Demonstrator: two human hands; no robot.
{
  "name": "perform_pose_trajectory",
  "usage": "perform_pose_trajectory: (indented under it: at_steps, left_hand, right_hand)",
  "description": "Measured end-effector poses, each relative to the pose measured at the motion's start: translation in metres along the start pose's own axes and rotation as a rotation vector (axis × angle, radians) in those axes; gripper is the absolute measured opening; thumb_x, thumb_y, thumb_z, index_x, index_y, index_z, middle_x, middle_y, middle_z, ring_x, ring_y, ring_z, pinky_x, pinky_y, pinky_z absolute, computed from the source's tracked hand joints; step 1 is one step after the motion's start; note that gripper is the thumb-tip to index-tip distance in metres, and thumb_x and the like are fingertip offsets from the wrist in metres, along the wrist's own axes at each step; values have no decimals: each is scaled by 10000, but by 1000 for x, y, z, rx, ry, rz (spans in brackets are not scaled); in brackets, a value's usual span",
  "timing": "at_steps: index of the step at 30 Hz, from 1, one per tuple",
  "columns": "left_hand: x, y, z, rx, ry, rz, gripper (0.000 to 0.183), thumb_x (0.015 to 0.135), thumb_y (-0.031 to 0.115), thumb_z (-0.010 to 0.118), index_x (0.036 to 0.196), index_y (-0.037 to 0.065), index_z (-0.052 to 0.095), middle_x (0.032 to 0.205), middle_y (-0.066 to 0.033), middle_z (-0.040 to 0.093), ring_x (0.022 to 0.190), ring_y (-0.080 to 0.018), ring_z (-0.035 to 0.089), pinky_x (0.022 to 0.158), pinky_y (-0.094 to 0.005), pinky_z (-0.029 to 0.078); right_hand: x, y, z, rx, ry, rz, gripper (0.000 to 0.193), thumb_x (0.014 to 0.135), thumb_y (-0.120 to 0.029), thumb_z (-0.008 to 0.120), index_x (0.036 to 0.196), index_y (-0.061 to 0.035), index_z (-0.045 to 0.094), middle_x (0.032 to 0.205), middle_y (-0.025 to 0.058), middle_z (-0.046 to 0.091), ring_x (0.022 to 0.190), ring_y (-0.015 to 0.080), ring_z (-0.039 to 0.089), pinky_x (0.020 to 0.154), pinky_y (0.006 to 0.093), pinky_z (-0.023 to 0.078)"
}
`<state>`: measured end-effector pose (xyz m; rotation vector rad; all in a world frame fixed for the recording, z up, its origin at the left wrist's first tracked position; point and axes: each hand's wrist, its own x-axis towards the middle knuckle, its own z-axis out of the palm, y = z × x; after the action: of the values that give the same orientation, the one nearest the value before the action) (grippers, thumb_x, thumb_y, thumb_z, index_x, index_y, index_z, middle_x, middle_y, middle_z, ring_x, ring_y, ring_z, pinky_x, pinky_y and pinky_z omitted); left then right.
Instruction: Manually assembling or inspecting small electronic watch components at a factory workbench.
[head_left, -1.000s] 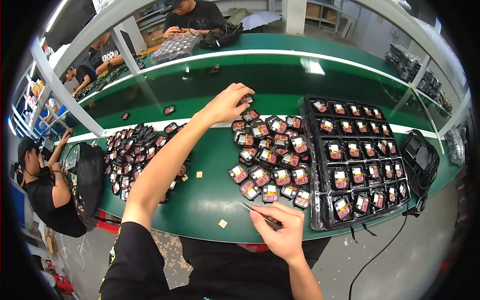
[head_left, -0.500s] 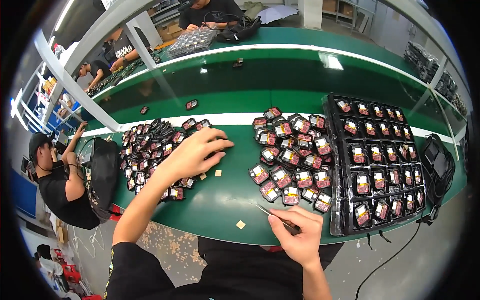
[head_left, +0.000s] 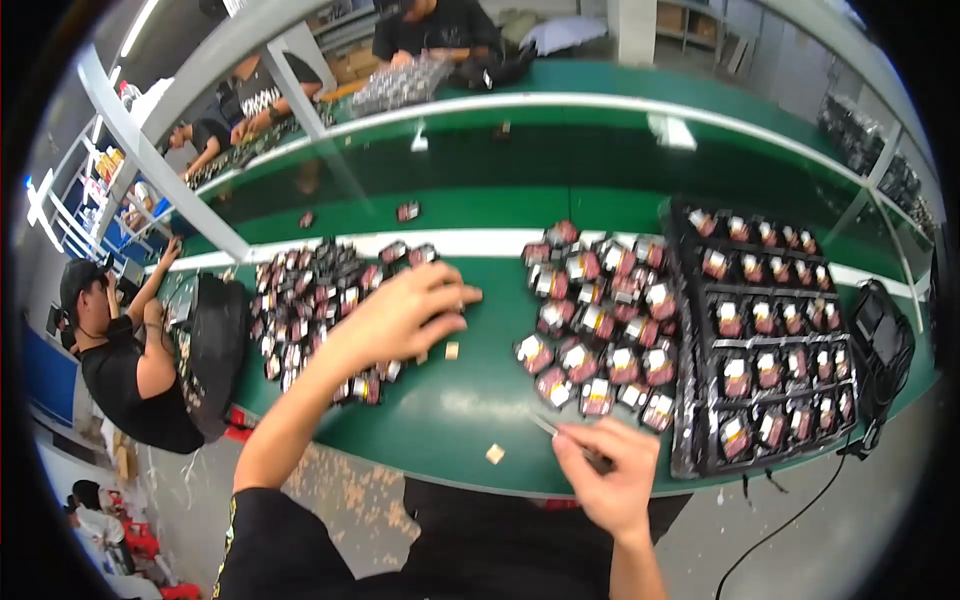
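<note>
My left hand (head_left: 408,312) hovers palm down over the right edge of a heap of small black-cased modules (head_left: 300,300) with reddish boards, its fingers spread and nothing seen in them. My right hand (head_left: 612,470) is closed around thin metal tweezers (head_left: 544,426), their tips pointing up and left above the green bench. A second group of modules (head_left: 590,310), with white and yellow patches, lies just beyond the tweezers. One pale square piece (head_left: 495,454) sits near the front edge, left of my right hand; another square piece (head_left: 452,350) is below my left fingers.
A black compartment tray (head_left: 690,400) filled with modules stands at right, beside a black cabled device (head_left: 880,330). A white rail (head_left: 480,243) runs along the bench's back, with two loose modules beyond it. A co-worker (head_left: 130,350) sits at left; others work across the bench.
The whole view has shifted slightly, with the bench appearing a little lower and further right. Both hands keep nearly the same places over the bench; the tweezers stay in my right hand.
</note>
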<state>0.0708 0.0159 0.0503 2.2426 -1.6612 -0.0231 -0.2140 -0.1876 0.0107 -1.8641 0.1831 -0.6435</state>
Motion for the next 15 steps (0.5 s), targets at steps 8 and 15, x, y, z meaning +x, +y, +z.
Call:
perform_pose_trajectory:
  at_steps: [8,15]
  left_hand:
    - [21,34,-30,254,341,74,484,874,453,890,1164,82,776,1122,-105,704,1046,-305,691,911,-428,553]
    - [147,73,-224,560,1143,484,309,864,-35,799,1163,16,736,1230,-173,734,1196,-378,697,1055,-438,540]
  right_hand:
    - [-19,-10,3,85,10,76,118,935,-52,809,1029,19,821,723,47,630,631,102,554,577,286,426]
    - [-16,-2,4,90,55,34,124,931,-68,824,1025,14,822,724,54,652,633,119,577,586,295,443]
